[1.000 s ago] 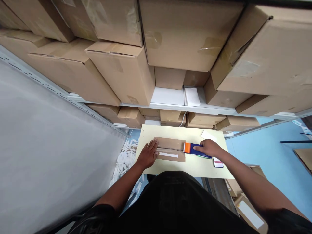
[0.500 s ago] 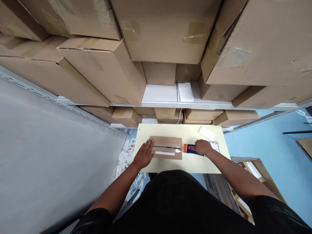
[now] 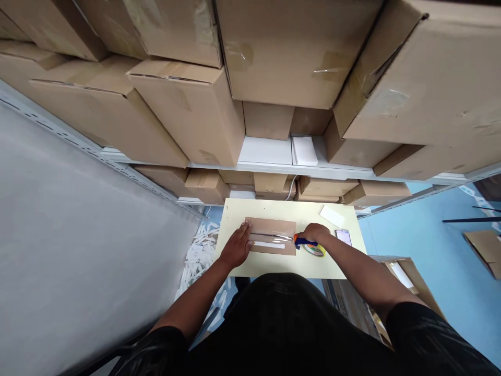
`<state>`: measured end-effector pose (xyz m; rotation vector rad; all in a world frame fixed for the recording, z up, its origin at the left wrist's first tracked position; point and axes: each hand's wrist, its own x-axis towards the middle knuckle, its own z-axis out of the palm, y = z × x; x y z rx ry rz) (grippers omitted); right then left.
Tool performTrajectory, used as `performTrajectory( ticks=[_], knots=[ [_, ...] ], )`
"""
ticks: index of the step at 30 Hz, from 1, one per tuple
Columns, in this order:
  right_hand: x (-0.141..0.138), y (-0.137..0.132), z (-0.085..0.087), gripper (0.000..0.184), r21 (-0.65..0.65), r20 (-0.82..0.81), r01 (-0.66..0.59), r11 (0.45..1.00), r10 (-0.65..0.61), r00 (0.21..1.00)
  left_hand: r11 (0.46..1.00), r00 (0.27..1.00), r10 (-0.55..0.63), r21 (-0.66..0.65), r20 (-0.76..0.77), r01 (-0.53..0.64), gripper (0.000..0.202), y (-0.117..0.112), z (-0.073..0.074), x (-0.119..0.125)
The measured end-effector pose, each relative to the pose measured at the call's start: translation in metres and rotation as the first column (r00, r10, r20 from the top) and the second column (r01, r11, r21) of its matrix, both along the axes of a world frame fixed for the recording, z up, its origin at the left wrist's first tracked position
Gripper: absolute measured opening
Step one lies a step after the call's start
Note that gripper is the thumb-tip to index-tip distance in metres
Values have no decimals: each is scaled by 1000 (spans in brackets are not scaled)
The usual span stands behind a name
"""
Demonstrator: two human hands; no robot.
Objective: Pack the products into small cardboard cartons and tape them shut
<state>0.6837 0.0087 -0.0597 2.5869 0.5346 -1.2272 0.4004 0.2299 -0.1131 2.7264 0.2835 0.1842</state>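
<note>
A flat cardboard box [image 3: 272, 226] lies on the pale yellow table, with a dark seam along its length, clear tape over the seam and a white strip below it. My left hand [image 3: 237, 244] presses on the box's left end, fingers stretched out. Closed around a blue and orange tape dispenser [image 3: 301, 241], my right hand [image 3: 315, 233] is at the box's right edge. The dispenser's orange end meets that edge. A roll of yellow-rimmed tape [image 3: 315, 250] shows under the hand.
A phone [image 3: 343, 237] and a white card [image 3: 332, 215] lie on the table [image 3: 266, 266] at the right. Behind it, shelves [image 3: 270, 151] hold several cartons. White scraps [image 3: 195, 256] cover the floor at left; an open carton [image 3: 415, 282] stands at right.
The tape dispenser has moved left to the box's right edge and turned, showing its tape roll. My left hand stays on the box. The whole view has shifted slightly.
</note>
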Motion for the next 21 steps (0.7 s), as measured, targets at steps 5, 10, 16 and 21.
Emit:
performTrajectory(
  ticks=[5, 10, 16, 21],
  knots=[
    [-36, -31, -20, 48, 23, -56, 3, 1000, -1, 998, 998, 997, 17, -62, 73, -12, 66, 2, -5, -1],
    [-46, -94, -30, 66, 200, 134, 129, 971, -158, 978, 899, 974, 202, -414, 101, -143, 76, -5, -15, -4],
    [-48, -116, -63, 45, 237, 455, -66, 969, -51, 889, 582, 948, 319, -789, -2, -198, 78, -9, -29, -21],
    [-58, -100, -85, 36, 267, 474, -59, 962, -77, 877, 487, 983, 149, -857, -109, -169, 110, 5, -26, -31]
  ],
)
